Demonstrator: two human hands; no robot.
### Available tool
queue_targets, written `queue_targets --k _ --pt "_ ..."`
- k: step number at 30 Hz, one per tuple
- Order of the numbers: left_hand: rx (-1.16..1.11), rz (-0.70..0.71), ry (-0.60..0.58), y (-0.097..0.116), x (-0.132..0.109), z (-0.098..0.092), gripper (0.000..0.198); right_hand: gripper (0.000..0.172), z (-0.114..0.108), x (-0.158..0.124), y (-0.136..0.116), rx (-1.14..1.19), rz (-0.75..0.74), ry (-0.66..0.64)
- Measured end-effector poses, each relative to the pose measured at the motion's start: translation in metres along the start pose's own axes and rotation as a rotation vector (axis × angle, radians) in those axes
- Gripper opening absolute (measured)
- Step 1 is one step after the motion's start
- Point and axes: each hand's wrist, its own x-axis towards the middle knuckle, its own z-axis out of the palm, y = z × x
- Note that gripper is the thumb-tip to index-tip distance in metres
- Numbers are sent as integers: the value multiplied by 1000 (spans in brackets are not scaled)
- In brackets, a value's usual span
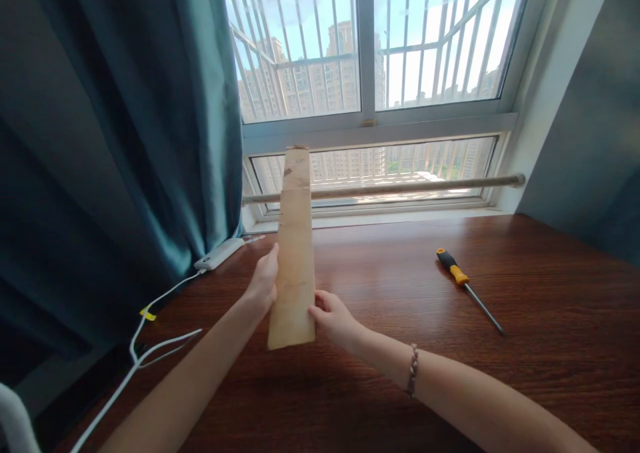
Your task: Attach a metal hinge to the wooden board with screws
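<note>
A long, pale wooden board [296, 259] is held between my two hands, its far end reaching up in front of the window. My left hand [265, 276] grips its left edge, with the thumb lying along the side. Lower down, my right hand [336, 316] pinches the right edge, and a bracelet circles that wrist. Dark marks and a rough tip show at the board's upper end. Off to the right, a screwdriver [459, 274] with a black and yellow handle lies on the table, its metal shaft pointing toward the near right.
The dark wooden table [390, 386] runs to the window frame. At the left, a white power strip [220, 254] and white cables [135, 346] lie beside the blue curtain [215, 106]. A horizontal rail [415, 189] crosses the lower window.
</note>
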Motion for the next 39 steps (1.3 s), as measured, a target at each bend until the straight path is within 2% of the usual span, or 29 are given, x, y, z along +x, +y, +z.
queue_targets --k 2,5,9,11,13,16,21,30,32,36,39 --pt "-168 -132 -145 4 -30 35 36 27 -33 -31 -8 33 -5 16" --pt "-294 -298 -313 -1 -69 85 35 31 -74 -79 -19 44 49 100" --pt "-417 -381 -430 -12 -97 145 35 36 -117 -124 -35 93 104 155" --pt "-462 -393 -460 -16 -103 171 33 38 -138 -136 -39 119 126 164" --pt "-479 -397 -430 -17 -105 194 34 40 -159 -142 -39 140 147 165" --pt "-489 -424 -393 -18 -107 218 36 41 -183 -146 -39 153 175 163" --pt "-472 -426 -294 -23 -110 231 32 41 -197 -150 -43 169 209 148" --pt "-469 -445 -276 -35 -108 232 31 46 -188 -151 -51 139 249 137" --pt "-448 -443 -276 -38 -107 233 30 48 -189 -151 -50 68 210 168" --pt "-414 -442 -274 -41 -105 234 27 47 -196 -149 -40 -237 66 322" --pt "-411 -442 -280 -43 -103 236 28 51 -203 -148 -30 -313 48 376"
